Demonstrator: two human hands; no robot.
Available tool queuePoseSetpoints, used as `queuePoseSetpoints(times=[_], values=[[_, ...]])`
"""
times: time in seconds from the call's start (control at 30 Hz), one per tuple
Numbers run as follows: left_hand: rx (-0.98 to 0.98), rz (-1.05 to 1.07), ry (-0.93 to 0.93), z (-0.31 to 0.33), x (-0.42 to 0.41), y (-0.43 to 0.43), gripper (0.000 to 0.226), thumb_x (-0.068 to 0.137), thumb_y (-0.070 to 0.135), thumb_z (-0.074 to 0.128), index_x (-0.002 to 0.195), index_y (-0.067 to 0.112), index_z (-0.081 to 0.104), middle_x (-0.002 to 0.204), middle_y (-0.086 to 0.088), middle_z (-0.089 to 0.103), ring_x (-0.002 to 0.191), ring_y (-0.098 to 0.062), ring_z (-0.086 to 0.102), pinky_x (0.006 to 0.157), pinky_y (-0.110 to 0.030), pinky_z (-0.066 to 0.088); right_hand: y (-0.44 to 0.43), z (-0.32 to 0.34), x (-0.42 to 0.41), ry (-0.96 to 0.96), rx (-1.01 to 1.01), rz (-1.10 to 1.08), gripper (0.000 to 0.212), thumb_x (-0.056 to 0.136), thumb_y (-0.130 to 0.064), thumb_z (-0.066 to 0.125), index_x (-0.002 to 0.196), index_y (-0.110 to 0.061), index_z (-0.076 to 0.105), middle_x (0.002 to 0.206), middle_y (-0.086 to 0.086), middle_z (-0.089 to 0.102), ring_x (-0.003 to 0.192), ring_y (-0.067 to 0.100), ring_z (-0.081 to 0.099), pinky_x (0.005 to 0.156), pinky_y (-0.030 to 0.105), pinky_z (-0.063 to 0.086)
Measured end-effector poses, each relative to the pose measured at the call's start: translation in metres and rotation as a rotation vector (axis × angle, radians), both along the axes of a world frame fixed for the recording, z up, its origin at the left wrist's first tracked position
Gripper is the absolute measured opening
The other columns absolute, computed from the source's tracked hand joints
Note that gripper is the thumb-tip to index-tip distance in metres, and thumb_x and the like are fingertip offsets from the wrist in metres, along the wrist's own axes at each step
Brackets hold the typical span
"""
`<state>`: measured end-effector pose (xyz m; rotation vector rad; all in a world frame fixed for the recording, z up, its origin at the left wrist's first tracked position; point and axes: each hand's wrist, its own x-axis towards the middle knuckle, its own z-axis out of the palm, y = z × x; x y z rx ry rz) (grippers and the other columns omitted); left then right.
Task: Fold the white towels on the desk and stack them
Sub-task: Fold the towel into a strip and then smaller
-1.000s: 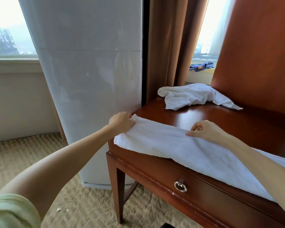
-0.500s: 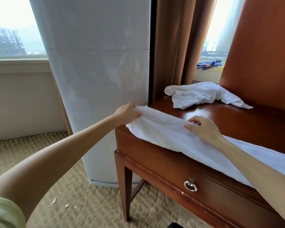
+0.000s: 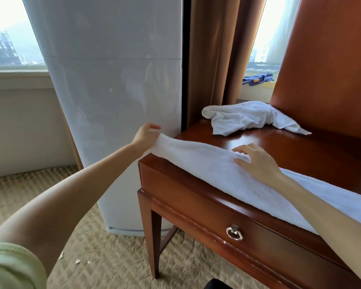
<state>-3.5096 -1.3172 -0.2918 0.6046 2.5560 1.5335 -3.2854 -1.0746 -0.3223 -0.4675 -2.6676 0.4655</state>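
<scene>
Long white towel (image 3: 206, 163) lies stretched along the front edge of the worktop (image 3: 300, 155), from the left corner out past the right of frame. Left grip (image 3: 147, 135) is clenched on the towel's left end, pinching it just beyond the worktop's left edge, with that end lifted slightly off the wood. Right grip (image 3: 256, 161) is released: palm down on the towel's mid-section, fingers loosely spread, thumb on the near side. Second white towel (image 3: 244, 119) sits crumpled at the back of the worktop, well apart from the long one. Ring pull (image 3: 234, 234) on the drawer front below. Tall white cabinet (image 3: 113, 101) stands left of the worktop, brown curtain (image 3: 213, 59) behind.
</scene>
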Motion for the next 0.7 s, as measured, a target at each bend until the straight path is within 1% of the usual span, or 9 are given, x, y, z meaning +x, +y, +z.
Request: queuePoseSetpoints(times=[0.1, 0.2, 0.3, 0.37, 0.4, 0.47, 0.57, 0.63, 0.7], values=[[-0.438, -0.077, 0.185, -0.008, 0.0, -0.006, 0.032, 0.097, 0.012, 0.044, 0.126, 0.012, 0.056, 0.123, -0.01, 0.059, 0.107, -0.027, 0.056, 0.076, -0.025, 0.038, -0.003, -0.001, 0.007, -0.096, -0.043, 0.064, 0.028, 0.097, -0.03, 0.055, 0.124, -0.024, 0.06, 0.122, 0.0, 0.054, 0.116, 0.018, 0.051, 0.095, 0.033, 0.041], [-0.68, -0.041, 0.341, -0.011, 0.002, -0.009, 0.037, 0.097, 0.016, 0.044, 0.134, 0.014, 0.047, 0.127, -0.013, 0.055, 0.111, -0.031, 0.055, 0.084, -0.034, 0.044, -0.005, 0.002, 0.012, -0.134, -0.026, 0.079, 0.031, 0.099, -0.032, 0.051, 0.128, -0.025, 0.058, 0.127, -0.002, 0.053, 0.117, 0.018, 0.051, 0.098, 0.034, 0.041], [-0.646, -0.047, 0.595, -0.006, 0.017, 0.009, 0.037, 0.099, 0.014, 0.038, 0.135, 0.016, 0.047, 0.136, -0.011, 0.046, 0.121, -0.03, 0.048, 0.095, -0.039, 0.044, -0.009, 0.004, 0.007, -0.127, 0.01, 0.075, 0.032, 0.098, -0.03, 0.052, 0.13, -0.024, 0.057, 0.128, -0.001, 0.053, 0.116, 0.018, 0.053, 0.097, 0.033, 0.041], [-0.53, -0.248, 0.717, -0.007, 0.035, 0.029, 0.039, 0.103, 0.022, 0.038, 0.141, 0.024, 0.046, 0.149, -0.003, 0.037, 0.136, -0.024, 0.037, 0.108, -0.038, 0.035, -0.014, 0.004, 0.002, -0.104, -0.007, 0.07, 0.03, 0.098, -0.028, 0.053, 0.128, -0.023, 0.058, 0.126, 0.0, 0.054, 0.116, 0.018, 0.053, 0.098, 0.035, 0.042], [-0.538, -0.391, 0.746, -0.011, 0.046, 0.04, 0.042, 0.104, 0.028, 0.036, 0.146, 0.027, 0.039, 0.156, 0.001, 0.028, 0.143, -0.02, 0.026, 0.114, -0.038, 0.026, -0.017, 0.003, 0.0, -0.097, -0.017, 0.075, 0.029, 0.098, -0.028, 0.053, 0.127, -0.023, 0.058, 0.126, 0.0, 0.054, 0.116, 0.018, 0.053, 0.099, 0.036, 0.041], [-0.682, -0.617, 0.691, -0.026, 0.066, 0.061, 0.051, 0.104, 0.042, 0.028, 0.153, 0.03, 0.02, 0.162, 0.004, 0.008, 0.149, -0.017, 0.003, 0.119, -0.042, 0.005, -0.02, 0.0, 0.0, -0.086, -0.045, 0.102, 0.028, 0.099, -0.027, 0.052, 0.126, -0.023, 0.059, 0.128, -0.001, 0.054, 0.119, 0.018, 0.051, 0.1, 0.033, 0.04], [-0.825, -0.614, 0.549, -0.044, 0.07, 0.072, 0.065, 0.097, 0.063, 0.016, 0.154, 0.034, 0.005, 0.162, 0.006, -0.003, 0.149, -0.018, -0.006, 0.116, -0.051, -0.009, -0.01, -0.006, 0.014, -0.112, -0.08, 0.115, 0.031, 0.099, -0.032, 0.05, 0.129, -0.028, 0.057, 0.135, -0.009, 0.05, 0.124, 0.013, 0.047, 0.103, 0.03, 0.036], [-0.861, -0.542, 0.483, -0.037, 0.062, 0.074, 0.07, 0.094, 0.068, 0.013, 0.154, 0.033, 0.007, 0.162, 0.005, 0.002, 0.149, -0.022, 0.0, 0.116, -0.055, -0.004, 0.004, -0.006, 0.029, -0.132, -0.115, 0.082, 0.031, 0.099, -0.035, 0.05, 0.129, -0.032, 0.056, 0.135, -0.012, 0.05, 0.125, 0.011, 0.046, 0.104, 0.03, 0.036], [-0.71, -0.43, 0.324, -0.023, 0.054, 0.075, 0.064, 0.098, 0.06, 0.021, 0.153, 0.028, 0.019, 0.16, -0.001, 0.019, 0.146, -0.025, 0.019, 0.117, -0.05, 0.014, 0.02, -0.005, 0.042, -0.113, -0.177, 0.04, 0.03, 0.098, -0.033, 0.053, 0.127, -0.029, 0.058, 0.13, -0.01, 0.054, 0.12, 0.012, 0.05, 0.097, 0.029, 0.04]])
